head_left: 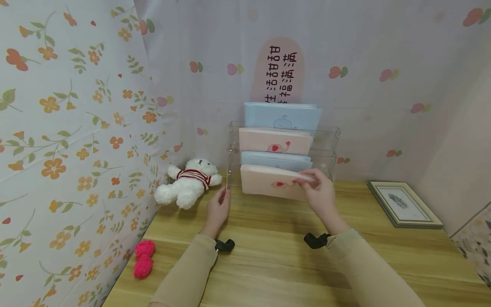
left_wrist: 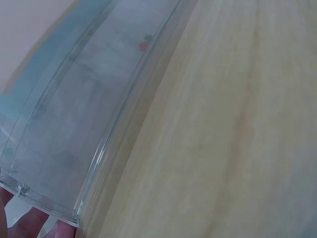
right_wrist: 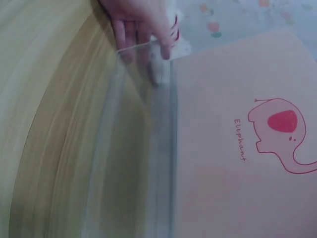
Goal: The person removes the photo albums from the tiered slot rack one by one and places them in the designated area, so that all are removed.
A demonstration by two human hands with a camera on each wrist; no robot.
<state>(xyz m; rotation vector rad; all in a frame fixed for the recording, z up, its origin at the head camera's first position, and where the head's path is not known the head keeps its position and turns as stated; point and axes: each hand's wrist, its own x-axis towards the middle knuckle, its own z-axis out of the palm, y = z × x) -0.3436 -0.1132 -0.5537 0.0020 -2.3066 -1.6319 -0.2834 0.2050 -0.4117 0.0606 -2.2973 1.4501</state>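
A clear acrylic rack [head_left: 326,143] stands at the back of the table, with pink and light blue booklets stepped one behind another in it. My left hand [head_left: 218,211] grips the rack's left side edge; the right wrist view shows that hand's thumb and fingers around the clear corner. At the front, my right hand [head_left: 321,197] pinches the upper right corner of a pink elephant booklet [right_wrist: 213,148]. Behind it are a blue booklet [head_left: 268,158], another pink elephant booklet [head_left: 255,138] and a taller blue booklet with a whale drawing [head_left: 264,114].
Left of the rack, a white teddy bear [head_left: 188,183] in a striped top leans by the patterned curtain. Pink yarn [head_left: 143,259] lies near the table's left edge. On the right is a framed leaf picture [head_left: 402,204]. The wooden table [head_left: 268,256] stretches in front.
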